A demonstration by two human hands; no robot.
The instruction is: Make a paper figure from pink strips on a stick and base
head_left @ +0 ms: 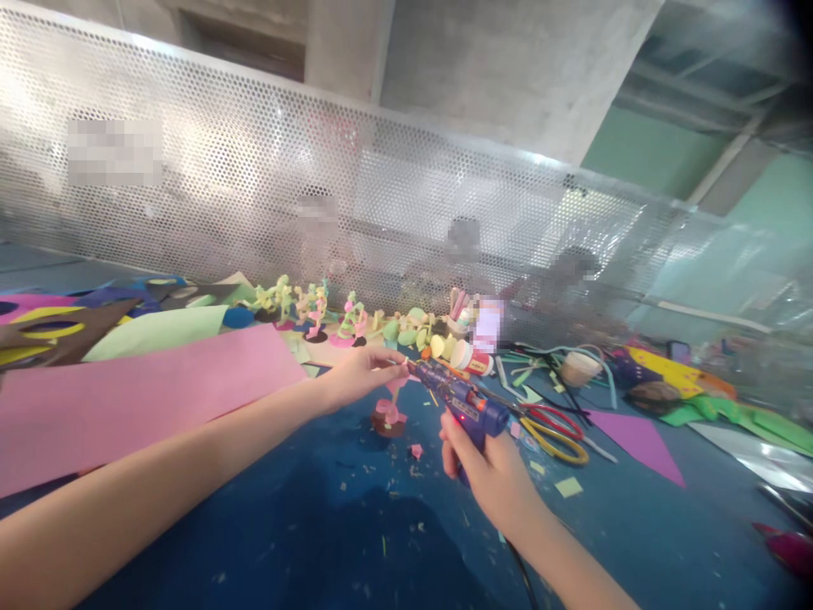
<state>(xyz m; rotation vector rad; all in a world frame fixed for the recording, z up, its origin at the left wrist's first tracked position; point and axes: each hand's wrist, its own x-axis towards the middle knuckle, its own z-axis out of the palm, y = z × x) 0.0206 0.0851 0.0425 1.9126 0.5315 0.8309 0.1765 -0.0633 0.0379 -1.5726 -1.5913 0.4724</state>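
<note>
My right hand is wrapped round the handle of a dark blue hot glue gun, whose nozzle points up and left. Its cord runs down past my wrist. The fingertips of my left hand are pinched together right at the nozzle; whatever lies between them is too small to make out. Just below stands a small pink curled figure on a round brown base. A little pink flower-like piece lies on the blue table in front of it.
A large pink sheet covers the left side. Several finished-looking curly figures stand at the back near a perforated metal screen. To the right lie yellow-handled scissors, a purple sheet, a white-and-red jar and paper scraps.
</note>
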